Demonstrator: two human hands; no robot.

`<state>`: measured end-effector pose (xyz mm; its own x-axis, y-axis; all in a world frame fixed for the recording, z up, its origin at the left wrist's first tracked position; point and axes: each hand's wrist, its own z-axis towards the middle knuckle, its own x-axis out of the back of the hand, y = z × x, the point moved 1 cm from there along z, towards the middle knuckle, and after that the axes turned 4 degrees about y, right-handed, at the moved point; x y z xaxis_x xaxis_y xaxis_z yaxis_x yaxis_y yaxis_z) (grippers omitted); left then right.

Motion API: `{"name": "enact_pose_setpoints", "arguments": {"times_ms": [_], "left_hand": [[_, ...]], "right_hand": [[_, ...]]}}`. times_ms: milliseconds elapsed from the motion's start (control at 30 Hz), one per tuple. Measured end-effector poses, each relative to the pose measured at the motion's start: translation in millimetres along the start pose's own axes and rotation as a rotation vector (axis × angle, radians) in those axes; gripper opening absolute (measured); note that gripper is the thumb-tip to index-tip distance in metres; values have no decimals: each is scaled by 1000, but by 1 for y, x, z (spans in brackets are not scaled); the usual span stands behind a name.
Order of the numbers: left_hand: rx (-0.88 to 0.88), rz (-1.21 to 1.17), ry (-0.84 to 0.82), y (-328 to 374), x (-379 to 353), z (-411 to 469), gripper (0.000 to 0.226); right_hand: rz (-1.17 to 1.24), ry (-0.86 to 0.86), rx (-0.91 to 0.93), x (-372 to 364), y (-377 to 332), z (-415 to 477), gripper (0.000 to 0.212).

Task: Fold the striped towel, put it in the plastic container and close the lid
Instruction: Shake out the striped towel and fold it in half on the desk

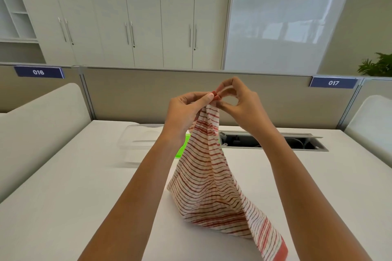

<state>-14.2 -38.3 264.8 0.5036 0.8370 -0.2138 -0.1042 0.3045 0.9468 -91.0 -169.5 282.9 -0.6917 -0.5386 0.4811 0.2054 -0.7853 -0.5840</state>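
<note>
The red-and-white striped towel [209, 178] hangs in a bunched cone from one corner, its lower part resting on the white table [63, 207]. My left hand [186, 112] pinches that top corner between thumb and fingers. My right hand [239, 99] touches the same corner from the right, fingertips pinched on the fabric edge. Behind my left forearm sits the clear plastic container [137, 144] with its lid on; a bright green part [182, 146] of it shows beside the towel.
A cable slot [273, 143] is cut into the table at the back right. Grey partitions with signs 016 [38, 72] and 017 [333, 82] stand behind. White side dividers [42, 125] flank the desk. Cupboards and a plant [377, 65] are beyond.
</note>
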Motion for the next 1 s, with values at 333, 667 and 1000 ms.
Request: {"name": "enact_pose_setpoints", "arguments": {"times_ms": [333,667,1000], "left_hand": [[-203,-20,-123,-18,5,-6,21],[-747,617,51,-75,25,-22,14],[-360,755,-63,-120,9,-38,59]], "right_hand": [[-204,-61,163,10,-4,25,14],[-129,416,153,28,-11,39,22],[-38,570,174,35,-40,44,24]]}}
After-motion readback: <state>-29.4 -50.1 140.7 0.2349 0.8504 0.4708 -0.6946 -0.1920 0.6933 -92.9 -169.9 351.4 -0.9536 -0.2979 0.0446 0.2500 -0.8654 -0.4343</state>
